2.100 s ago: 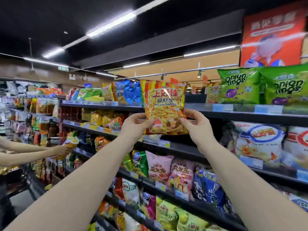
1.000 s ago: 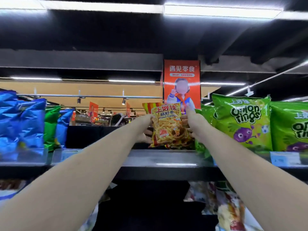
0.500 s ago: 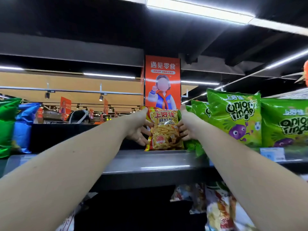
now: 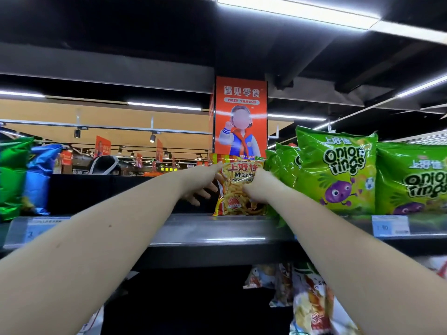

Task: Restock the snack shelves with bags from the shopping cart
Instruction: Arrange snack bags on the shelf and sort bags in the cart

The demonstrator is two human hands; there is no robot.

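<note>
Nearest, under the shelf lip: a lower tier of mixed snack bags [image 4: 312, 305], partly in shadow. Above, on the grey metal top shelf [image 4: 212, 228]: prawn cracker bag [image 4: 238, 199], upright, base on the shelf close to the front edge, touching the onion rings bags [image 4: 338, 170] on its right.

Right hand [image 4: 260, 187] curled round the bag's right edge, gripping it. Left hand [image 4: 202, 183] spread, fingers fairly straight beside the left edge, thumb touching the top corner, clasping nothing.

Probably the final seating of this bag. Press the base flat, square the printed face to the aisle, ease the grip off slowly to prevent a forward topple, and spare the crackers any squeeze.

Smooth shelf front, 1 price tag [image 4: 390, 226] at right. Far left, a blue bag [image 4: 41, 175] and a green bag [image 4: 12, 177], well apart from the crackers. Beyond: an orange banner [image 4: 240, 117], track lamps, bright ceiling strips [image 4: 297, 10].
</note>
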